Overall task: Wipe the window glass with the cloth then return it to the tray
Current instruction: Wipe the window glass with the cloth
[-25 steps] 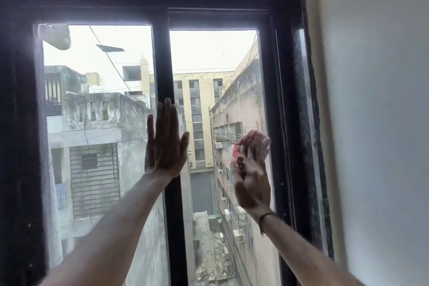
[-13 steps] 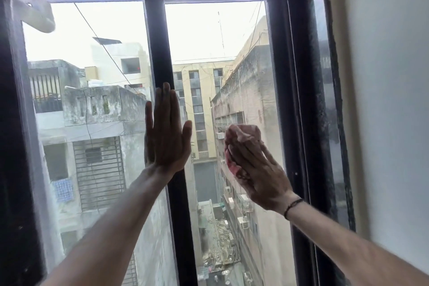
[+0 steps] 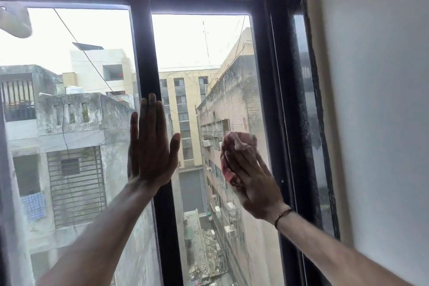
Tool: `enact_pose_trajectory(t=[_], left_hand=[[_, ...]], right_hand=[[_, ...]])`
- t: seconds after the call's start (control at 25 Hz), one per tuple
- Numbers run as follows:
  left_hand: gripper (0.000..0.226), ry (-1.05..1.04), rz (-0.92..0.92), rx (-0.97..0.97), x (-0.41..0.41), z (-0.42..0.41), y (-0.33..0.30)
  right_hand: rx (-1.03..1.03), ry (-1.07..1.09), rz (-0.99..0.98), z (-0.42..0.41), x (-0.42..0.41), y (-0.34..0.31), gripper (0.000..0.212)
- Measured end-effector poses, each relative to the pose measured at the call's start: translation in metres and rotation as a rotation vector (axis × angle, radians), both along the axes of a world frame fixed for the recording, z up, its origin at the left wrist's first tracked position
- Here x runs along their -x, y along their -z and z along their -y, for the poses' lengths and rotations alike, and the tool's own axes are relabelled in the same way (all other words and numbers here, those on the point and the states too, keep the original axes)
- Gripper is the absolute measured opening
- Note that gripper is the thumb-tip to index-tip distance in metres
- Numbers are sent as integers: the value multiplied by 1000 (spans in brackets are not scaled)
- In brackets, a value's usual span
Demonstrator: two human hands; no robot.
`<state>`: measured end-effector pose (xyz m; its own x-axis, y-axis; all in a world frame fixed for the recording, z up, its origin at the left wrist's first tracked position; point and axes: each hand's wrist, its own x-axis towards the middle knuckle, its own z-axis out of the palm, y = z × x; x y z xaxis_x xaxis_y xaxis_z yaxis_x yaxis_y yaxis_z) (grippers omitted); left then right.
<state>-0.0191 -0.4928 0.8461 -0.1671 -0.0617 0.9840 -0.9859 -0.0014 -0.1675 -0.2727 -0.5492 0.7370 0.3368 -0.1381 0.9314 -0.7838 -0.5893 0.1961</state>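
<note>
One head-worn view faces forward, close to the window glass (image 3: 199, 90), slightly angled toward the right wall (image 3: 376, 100).

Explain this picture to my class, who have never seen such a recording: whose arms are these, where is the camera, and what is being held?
There is no machine here. A person wears the camera on the head, so both arms reach forward from below. The left hand lies flat and open over the dark centre bar of the window. The right hand presses a crumpled pinkish cloth against the right pane, wiping it. Buildings show through the glass. No tray is in view.
</note>
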Motion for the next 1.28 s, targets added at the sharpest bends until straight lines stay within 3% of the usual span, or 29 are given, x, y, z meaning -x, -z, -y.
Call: enact_pose_trajectory(t=[0.08,0.12,0.24,0.32,0.44,0.56,0.76,0.88,1.0,1.08,1.16,1.28], left_hand=[[81,-1,1,15,-1,2,-2],[79,-1,10,21,-1,3,-2],[77,-14,24,35,-2,1,-3],[77,-9,19,24,0,-1,-2],[77,1,11,38,0,0,-1],[75,-6,27,35,-1,0,-2],[78,-7,22,-14,0,-5,-2],[80,5,11,-19,0,-3,-2],[80,-27,20,-2,-2,3,-2],[79,-29,23,-9,-3,3,-2],[77,-6,15,-30,-1,1,0],[77,-26,-46,-92,6,-13,-5]], right_hand=[[-51,-40,161,-1,-28,-36,75],[-45,-59,127,-4,-46,-43,77],[78,-86,-241,-6,-53,-11,79],[96,-76,-366,-10,-26,9,77],[88,-64,-185,-12,-34,-17,74],[106,-193,-45,-16,-80,-60,72],[198,-105,-388,-7,-23,-7,73],[129,-49,-159,-1,13,-31,71],[2,-50,25,-3,-19,-90,74],[42,-80,-86,-6,-43,-97,75],[62,-103,-317,-10,-38,-69,77],[-120,-76,-528,-32,-3,-18,74]])
